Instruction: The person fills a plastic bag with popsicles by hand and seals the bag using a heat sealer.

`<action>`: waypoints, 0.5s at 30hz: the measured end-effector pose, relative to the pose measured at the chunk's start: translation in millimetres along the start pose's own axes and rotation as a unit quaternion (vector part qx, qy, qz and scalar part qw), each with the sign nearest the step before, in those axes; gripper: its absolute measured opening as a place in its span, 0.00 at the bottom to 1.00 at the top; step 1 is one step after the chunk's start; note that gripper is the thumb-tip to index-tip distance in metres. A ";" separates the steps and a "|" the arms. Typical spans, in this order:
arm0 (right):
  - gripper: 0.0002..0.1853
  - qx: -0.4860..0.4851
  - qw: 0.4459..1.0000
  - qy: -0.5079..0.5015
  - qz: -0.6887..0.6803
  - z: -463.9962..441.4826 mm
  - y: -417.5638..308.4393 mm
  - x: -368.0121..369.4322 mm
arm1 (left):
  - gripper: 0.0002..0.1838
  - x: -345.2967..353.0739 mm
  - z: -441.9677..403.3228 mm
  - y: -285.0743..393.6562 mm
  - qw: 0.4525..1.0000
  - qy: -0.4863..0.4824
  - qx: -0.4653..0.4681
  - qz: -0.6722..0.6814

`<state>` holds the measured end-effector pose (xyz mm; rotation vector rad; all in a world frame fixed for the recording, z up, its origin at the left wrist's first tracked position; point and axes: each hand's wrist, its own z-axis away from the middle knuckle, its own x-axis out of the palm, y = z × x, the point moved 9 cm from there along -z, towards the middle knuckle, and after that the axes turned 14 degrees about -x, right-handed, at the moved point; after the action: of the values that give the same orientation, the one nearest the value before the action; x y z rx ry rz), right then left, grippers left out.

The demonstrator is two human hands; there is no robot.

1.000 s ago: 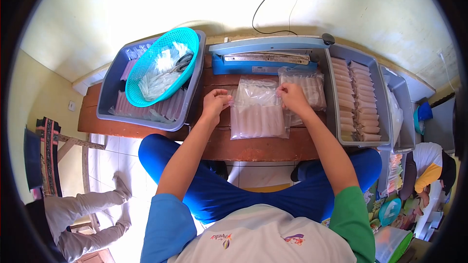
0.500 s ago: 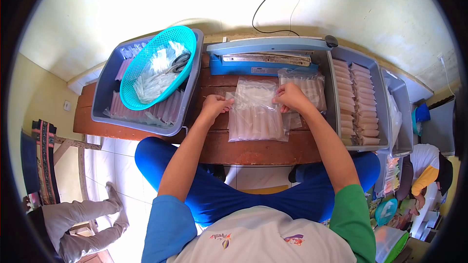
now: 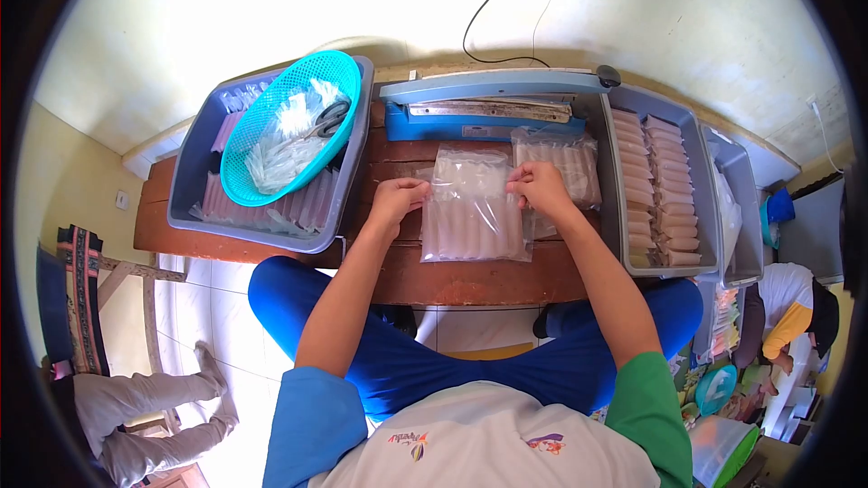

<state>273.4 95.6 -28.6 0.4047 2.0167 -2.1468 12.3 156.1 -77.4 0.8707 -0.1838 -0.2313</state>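
Note:
A clear plastic bag [image 3: 476,212] with a row of several pale pink tubes lies on the brown wooden table [image 3: 479,282]. My left hand [image 3: 400,200] pinches the left edge of this bag between thumb and fingers. On the opposite edge, my right hand [image 3: 541,190] has its fingertips closed on the plastic. Behind my right hand sits another filled bag [image 3: 570,163], partly covered by it. The blue sealer-like device [image 3: 484,119] with a long lever stands just behind the bags.
At the left, a grey tub [image 3: 316,239] of packed tubes carries a turquoise basket [image 3: 242,131] with plastic bags and scissors. A grey crate [image 3: 617,217] of stacked tubes stands right, beside another crate [image 3: 743,208]. One person [image 3: 787,307] is at far right; another's legs [image 3: 163,398] show left.
Both hands remain at the bag's sides, with only small finger shifts. The upper part of the bag looks flatter. The whole view has shifted slightly.

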 end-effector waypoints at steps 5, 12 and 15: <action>0.03 -0.047 0.997 0.019 -0.055 18.1 -33.2 -14.6 | 0.09 -0.6 38.2 31.8 0.997 -0.015 0.063 -0.029; 0.02 -0.157 0.985 0.047 -0.046 13.1 -64.3 -21.0 | 0.06 -6.4 67.6 70.8 0.980 -0.005 0.192 0.059; 0.02 -0.169 0.981 0.073 -0.057 5.6 -58.9 -18.5 | 0.06 -12.4 56.0 70.9 0.975 0.002 0.214 0.058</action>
<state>272.7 93.1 33.4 0.4129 2.4852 -1.8247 -4.8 162.6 11.9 1.2851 -0.2855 -0.0791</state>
